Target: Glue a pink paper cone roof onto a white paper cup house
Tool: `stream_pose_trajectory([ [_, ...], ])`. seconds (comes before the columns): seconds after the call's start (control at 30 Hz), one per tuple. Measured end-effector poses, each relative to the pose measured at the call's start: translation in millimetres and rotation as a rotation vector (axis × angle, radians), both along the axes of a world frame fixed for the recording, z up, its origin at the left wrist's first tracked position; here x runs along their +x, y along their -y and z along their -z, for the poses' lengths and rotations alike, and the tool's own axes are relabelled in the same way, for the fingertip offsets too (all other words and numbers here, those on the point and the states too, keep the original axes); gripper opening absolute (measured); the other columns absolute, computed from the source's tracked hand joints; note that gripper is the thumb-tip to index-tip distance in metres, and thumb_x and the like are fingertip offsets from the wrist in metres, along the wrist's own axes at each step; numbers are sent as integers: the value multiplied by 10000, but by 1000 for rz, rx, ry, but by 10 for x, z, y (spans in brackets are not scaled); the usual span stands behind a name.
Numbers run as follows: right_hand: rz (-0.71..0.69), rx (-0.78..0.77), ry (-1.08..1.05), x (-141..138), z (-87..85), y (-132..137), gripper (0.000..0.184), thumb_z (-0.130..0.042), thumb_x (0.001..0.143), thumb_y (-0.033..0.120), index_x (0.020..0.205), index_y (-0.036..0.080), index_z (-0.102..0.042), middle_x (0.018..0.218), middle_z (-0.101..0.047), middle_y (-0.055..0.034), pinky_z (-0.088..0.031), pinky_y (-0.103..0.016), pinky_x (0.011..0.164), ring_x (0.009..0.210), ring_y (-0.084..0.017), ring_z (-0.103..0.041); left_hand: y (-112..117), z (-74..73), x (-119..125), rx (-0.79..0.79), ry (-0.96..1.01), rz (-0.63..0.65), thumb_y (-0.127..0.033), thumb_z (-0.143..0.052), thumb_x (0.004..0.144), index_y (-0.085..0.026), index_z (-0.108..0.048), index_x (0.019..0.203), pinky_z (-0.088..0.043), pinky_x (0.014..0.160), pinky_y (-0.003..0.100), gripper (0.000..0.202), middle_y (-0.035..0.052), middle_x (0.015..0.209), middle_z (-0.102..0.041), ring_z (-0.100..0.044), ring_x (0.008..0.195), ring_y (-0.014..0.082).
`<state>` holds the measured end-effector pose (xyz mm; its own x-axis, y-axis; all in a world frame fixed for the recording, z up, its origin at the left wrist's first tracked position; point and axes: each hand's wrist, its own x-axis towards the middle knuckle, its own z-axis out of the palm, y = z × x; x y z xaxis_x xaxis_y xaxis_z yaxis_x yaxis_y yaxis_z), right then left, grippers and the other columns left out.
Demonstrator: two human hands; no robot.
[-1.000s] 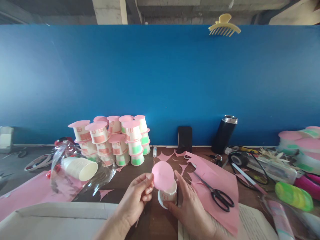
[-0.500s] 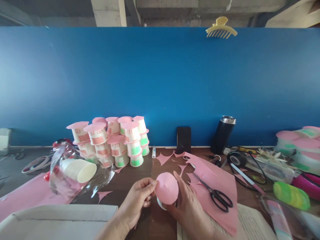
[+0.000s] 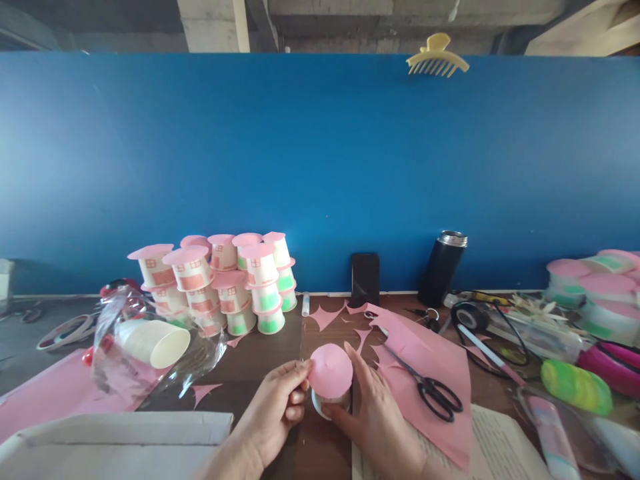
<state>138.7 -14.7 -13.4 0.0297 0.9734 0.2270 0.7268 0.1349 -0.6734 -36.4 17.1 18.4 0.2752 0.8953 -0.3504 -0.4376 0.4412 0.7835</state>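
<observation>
A round pink paper disc (image 3: 331, 371) sits over an upturned white paper cup (image 3: 320, 403), mostly hidden beneath it. My left hand (image 3: 280, 403) pinches the disc's left edge between thumb and fingers. On the other side my right hand (image 3: 375, 407) is curved around the cup, its thumb low on the front and its fingers along the right. Just right of that hand, black-handled scissors (image 3: 425, 385) lie on a cut pink paper sheet (image 3: 450, 353). Pink scraps (image 3: 325, 316) are scattered behind the hands.
Stacked cups with pink tops (image 3: 235, 293) stand at left, behind loose white cups (image 3: 155, 341) in clear plastic. A phone (image 3: 365, 280) and a black bottle (image 3: 443, 269) stand against the blue partition (image 3: 320, 160). More topped cups (image 3: 607, 287) and a green-yellow object (image 3: 575, 387) are at right.
The disc has tilted back slightly, and more of the white cup shows beneath it. Both hands stay in nearly the same place. The whole view has shifted a little.
</observation>
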Motion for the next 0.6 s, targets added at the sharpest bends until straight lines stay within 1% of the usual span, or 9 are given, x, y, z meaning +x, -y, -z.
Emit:
stream_pose_trajectory([
  [0.2, 10, 1, 0, -15, -5, -12, 832, -681, 699, 265, 1453, 144, -350, 1365, -576, -112, -398, -453, 1035, 1231, -298, -520, 21, -27, 19, 20, -45, 16, -377, -852, 613, -146, -514, 688, -140, 400, 118, 417, -64, 621, -430, -299, 479, 7],
  [0.4, 12, 14, -16, -6, 20, -1, 810, -667, 719, 268, 1453, 157, -344, 1378, -564, -106, -386, -456, 1038, 1238, -286, -510, 4, -23, 22, 56, -84, 38, -412, -842, 618, -151, -505, 656, -132, 402, 130, 429, -66, 593, -421, -294, 484, 18],
  [0.6, 0, -11, -34, -8, 0, -14, 841, -687, 705, 276, 1459, 176, -328, 1373, -565, -105, -373, -460, 1044, 1251, -288, -502, -33, -29, 10, 105, -88, 26, -417, -829, 649, -150, -502, 651, -128, 402, 139, 423, -72, 590, -418, -282, 472, 13],
])
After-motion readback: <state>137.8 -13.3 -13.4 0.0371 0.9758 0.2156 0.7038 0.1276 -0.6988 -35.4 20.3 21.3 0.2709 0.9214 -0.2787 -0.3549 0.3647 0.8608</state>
